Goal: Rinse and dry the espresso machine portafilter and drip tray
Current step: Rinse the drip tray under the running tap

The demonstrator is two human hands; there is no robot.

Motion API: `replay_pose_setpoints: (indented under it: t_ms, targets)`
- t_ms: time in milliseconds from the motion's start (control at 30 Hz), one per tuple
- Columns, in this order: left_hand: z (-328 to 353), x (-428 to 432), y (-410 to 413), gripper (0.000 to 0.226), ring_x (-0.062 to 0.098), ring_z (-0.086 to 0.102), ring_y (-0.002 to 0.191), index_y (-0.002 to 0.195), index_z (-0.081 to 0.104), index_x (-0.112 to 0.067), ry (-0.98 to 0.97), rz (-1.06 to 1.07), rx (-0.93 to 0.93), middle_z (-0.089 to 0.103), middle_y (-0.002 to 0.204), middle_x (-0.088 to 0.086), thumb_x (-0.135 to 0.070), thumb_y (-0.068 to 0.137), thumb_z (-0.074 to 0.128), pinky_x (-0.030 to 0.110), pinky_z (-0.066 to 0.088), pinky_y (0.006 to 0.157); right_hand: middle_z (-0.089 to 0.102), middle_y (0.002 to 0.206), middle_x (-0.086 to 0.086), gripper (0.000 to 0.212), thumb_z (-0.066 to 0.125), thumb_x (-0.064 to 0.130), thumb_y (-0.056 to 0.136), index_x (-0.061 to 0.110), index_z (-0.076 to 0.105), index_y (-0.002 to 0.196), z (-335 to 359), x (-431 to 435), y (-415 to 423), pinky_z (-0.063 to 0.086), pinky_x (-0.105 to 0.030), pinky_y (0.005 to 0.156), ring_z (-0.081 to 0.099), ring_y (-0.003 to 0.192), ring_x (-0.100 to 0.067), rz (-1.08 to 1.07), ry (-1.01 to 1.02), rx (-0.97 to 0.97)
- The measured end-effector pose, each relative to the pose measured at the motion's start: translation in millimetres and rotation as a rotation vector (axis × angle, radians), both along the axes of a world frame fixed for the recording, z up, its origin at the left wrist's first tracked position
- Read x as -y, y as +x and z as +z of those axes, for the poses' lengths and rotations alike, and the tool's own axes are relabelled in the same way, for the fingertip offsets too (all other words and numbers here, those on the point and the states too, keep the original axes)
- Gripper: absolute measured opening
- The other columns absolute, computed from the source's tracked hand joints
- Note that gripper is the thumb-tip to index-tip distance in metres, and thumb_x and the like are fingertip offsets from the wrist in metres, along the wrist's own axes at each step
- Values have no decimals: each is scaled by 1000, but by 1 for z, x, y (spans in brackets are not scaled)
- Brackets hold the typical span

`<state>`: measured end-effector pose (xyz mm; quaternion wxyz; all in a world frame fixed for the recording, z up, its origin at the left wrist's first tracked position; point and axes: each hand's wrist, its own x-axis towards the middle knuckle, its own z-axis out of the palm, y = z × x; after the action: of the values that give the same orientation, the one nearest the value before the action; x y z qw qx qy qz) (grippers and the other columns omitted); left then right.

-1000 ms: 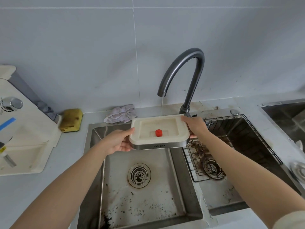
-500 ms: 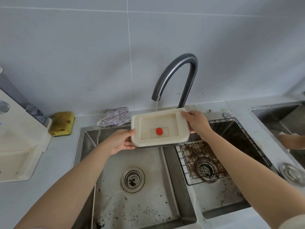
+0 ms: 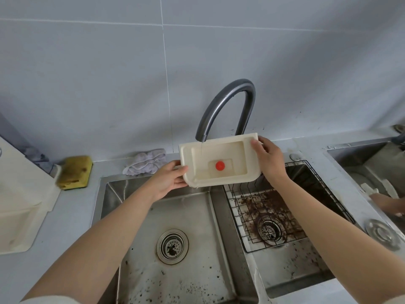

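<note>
I hold a cream drip tray with a small red float under the grey curved tap. A thin stream of water falls into it near its far left corner. The tray is tipped steeply toward me, its open side facing me, and water drips off its lower left corner. My left hand grips the tray's lower left edge. My right hand grips its right end, thumb on the rim. The tray hangs above the left sink basin. No portafilter is in view.
Coffee grounds speckle both basins; a black wire rack sits in the right basin. A yellow sponge and a crumpled cloth lie behind the sink. A cream machine stands at left. Another person's hand works in a far-right sink.
The tray has tilted from nearly level to steeply tipped toward me, and water now runs off its lower left corner. Both hands keep their grip. The camera has shifted right.
</note>
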<state>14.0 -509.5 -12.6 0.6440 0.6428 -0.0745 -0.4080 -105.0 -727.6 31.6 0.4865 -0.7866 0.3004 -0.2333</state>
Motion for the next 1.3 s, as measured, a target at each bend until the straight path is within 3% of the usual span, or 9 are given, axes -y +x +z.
replay_pose_setpoints:
  t_ms: [133,333,467,633,867,1000,1133,1300]
  targets:
    - [4,6,2,44,21,62,98,134,39,-7,-43,26,23,62,108,4,-7,92,52,39,46,94,63,113,-4,37,43,35,96,16,55,126,2,4,-2,54,-31,78,59,98,-20,15,21,35]
    - [12,5,7,48,25,58,106,136,36,-6,-52,45,66,59,116,7,-5,91,52,38,45,97,62,117,-7,40,42,36,96,16,53,128,1,3,-1,53,-39,87,59,103,-23,25,46,33]
    - [16,3,9,46,24,59,104,135,37,-7,-54,50,88,61,108,2,-5,91,52,36,45,94,63,112,-4,34,42,34,96,18,57,123,2,0,1,53,-37,86,59,101,-21,18,68,60]
    - [18,2,13,47,25,61,102,135,39,-5,-49,67,122,62,107,5,-4,91,53,38,46,96,62,109,-2,35,41,32,97,16,56,124,1,-2,3,47,-20,71,56,95,-17,31,100,94]
    - [23,-8,10,44,26,59,107,132,42,-6,20,69,173,59,115,9,-7,90,56,38,47,95,62,109,-1,34,39,31,98,18,58,122,-4,-8,6,45,-19,70,55,96,-16,36,135,76]
    - [27,-19,9,42,27,61,104,129,45,-7,61,74,206,61,108,4,-8,89,58,38,49,93,60,109,1,33,36,29,99,17,57,122,-10,-15,11,46,-28,84,54,100,-15,45,168,33]
    - [33,-30,10,40,25,61,99,127,46,-7,114,87,247,59,116,8,-10,89,58,35,51,87,59,90,5,24,35,24,99,19,57,108,-17,-25,13,46,-26,76,54,87,-13,70,231,44]
    - [39,-42,9,34,23,64,90,124,49,-11,164,72,258,62,109,8,-13,91,57,33,53,82,59,92,3,23,36,26,99,18,56,108,-29,-33,16,46,-44,95,54,95,-19,75,282,-12]
